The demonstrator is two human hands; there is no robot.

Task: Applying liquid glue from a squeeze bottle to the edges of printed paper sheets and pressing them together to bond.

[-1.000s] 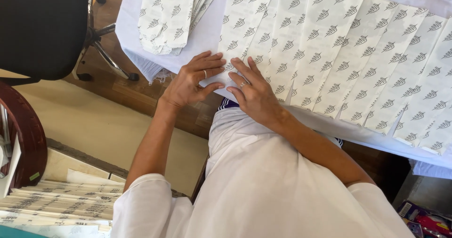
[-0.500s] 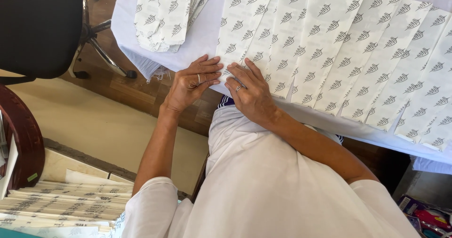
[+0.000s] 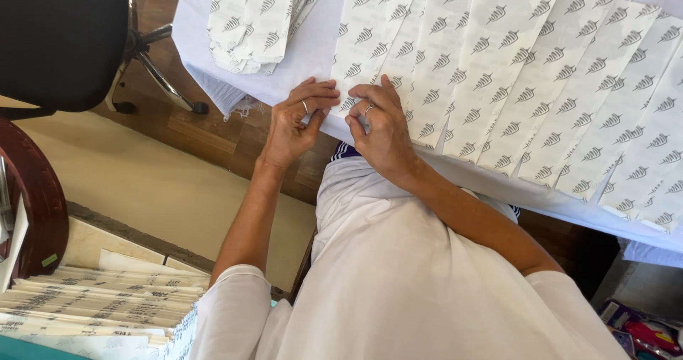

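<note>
Several white paper bags printed with small grey leaf marks lie fanned in an overlapping row [image 3: 541, 82] across a white-covered table [image 3: 192, 47]. My left hand [image 3: 295, 122] and my right hand [image 3: 380, 129] meet at the near end of the leftmost bag [image 3: 370, 40], at the table's edge. Fingertips of both hands pinch and press its bottom edge. Each hand wears a ring.
A second stack of the same printed bags [image 3: 260, 18] lies at the table's far left. A black office chair [image 3: 64, 40] stands on the wooden floor to the left. Flat paper stacks [image 3: 92, 303] lie at lower left beside a round dark wooden piece [image 3: 32, 203].
Both hands have drawn closer together on the bag's near end, the fingers curling from flat pressing into a pinch. The view has shifted slightly.
</note>
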